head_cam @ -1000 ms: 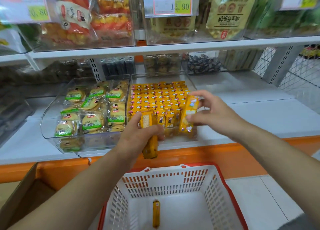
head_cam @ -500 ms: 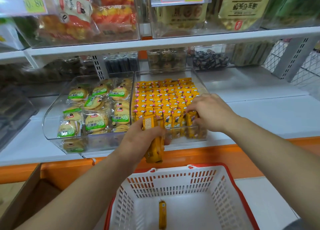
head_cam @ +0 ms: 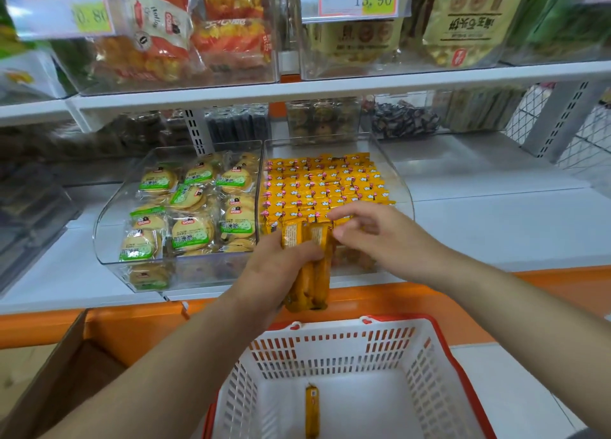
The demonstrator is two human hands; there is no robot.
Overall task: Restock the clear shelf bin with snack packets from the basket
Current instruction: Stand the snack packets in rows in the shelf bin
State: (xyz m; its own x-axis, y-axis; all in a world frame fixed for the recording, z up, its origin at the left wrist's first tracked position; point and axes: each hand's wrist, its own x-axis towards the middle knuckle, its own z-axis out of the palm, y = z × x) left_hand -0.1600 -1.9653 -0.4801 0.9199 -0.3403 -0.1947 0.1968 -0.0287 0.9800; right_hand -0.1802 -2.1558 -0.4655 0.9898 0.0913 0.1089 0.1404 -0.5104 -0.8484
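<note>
The yellow packets [head_cam: 305, 266] stand upright at the front wall of the clear bin [head_cam: 404, 190], gripped in my left hand [head_cam: 277, 273]. My right hand [head_cam: 373, 237] is just beside their tops, fingers half-curled; whether it pinches one I cannot tell. A lone packet [head_cam: 311, 409] lies in the basket [head_cam: 439, 356] below.

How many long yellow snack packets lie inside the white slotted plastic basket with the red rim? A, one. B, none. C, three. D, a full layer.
A: a single long yellow snack packet lies alone on the bare floor of the white slotted plastic basket.
</note>
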